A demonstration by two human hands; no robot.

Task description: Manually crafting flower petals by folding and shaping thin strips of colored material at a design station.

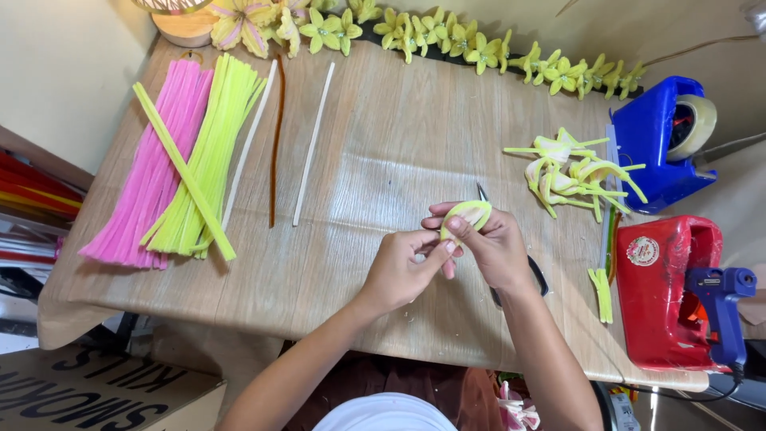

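Both hands meet over the middle of the wooden surface (375, 152). Right hand (495, 247) curls around a small yellow-green pipe-cleaner loop (467, 215), thumb and fingers closed on its lower edge; the loop stands just above the knuckles. Left hand (403, 267) comes in from the left, thumb and forefinger pressed together at the base of the same loop, touching the right hand's fingers.

Under the right hand: scissors (535, 275), dark handle showing at the wrist, blade tip poking out beyond the fingers.

Left part of the surface: pink pipe cleaners (152, 191) in a bundle, lime pipe cleaners (211, 152) fanned just beside them, 1 lime strand lying diagonally across both. Next over, a brown stem (275, 144) between 2 white stems (313, 144).

Right part: a loose heap of bent yellow petal pieces (570, 172), well apart from the hands. Beside it a blue tape dispenser (658, 136). Nearer the edge, a red tape dispenser (666, 291) with a blue glue gun (722, 307) resting against it.

Far edge: row of finished yellow flowers (447, 36).
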